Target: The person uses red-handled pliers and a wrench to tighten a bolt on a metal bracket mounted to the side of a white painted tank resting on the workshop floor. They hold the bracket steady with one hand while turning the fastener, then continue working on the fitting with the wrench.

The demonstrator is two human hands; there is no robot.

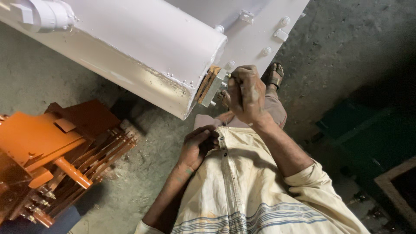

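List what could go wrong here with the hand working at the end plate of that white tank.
1. The right hand grips at a small plate fitting on the white tank; fingers sit close to the metal edges, so a slip could pinch or scrape them.
2. The sandalled foot lies right beneath; anything dropped could hit the toes.
3. The left hand rests at the shirt, so nothing steadies the fitting.

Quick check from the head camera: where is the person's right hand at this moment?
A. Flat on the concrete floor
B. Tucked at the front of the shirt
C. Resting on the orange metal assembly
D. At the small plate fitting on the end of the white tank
D: the right hand is closed at the bolted plate fitting on the end of the white cylindrical tank, while the left hand sits at the shirt front.
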